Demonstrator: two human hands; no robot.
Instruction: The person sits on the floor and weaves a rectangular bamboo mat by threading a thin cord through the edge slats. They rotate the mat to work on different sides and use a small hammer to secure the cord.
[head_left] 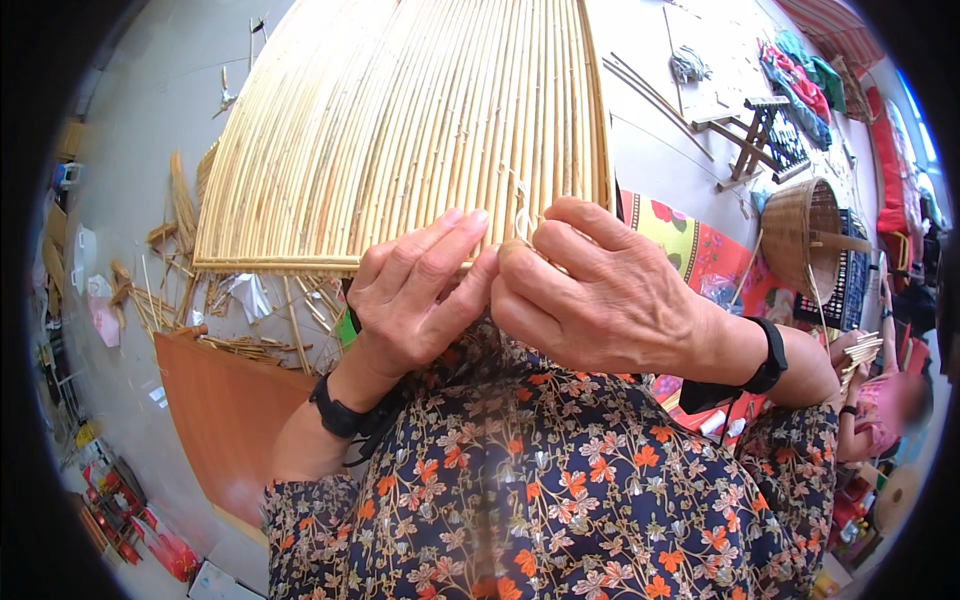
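Note:
A large panel of pale yellow reeds [390,130], laid side by side, stretches away from my body, with a bound strip along its near edge. My left hand [425,290] grips that edge, its fingers on top and its thumb reaching toward my right hand. Curled tightly at the same edge, my right hand [590,285] pinches a thin white cord [522,218]. A loop of this cord lies on the reeds between both hands. The cord's end and the fingertips holding it are partly hidden.
At lower left stands a brown wooden board [230,410], with loose reed scraps [260,347] behind it. To the right are a wicker basket [803,235], a dark crate [848,270] and a wooden stool [750,145]. Another person's hand [845,350] holds short sticks at far right.

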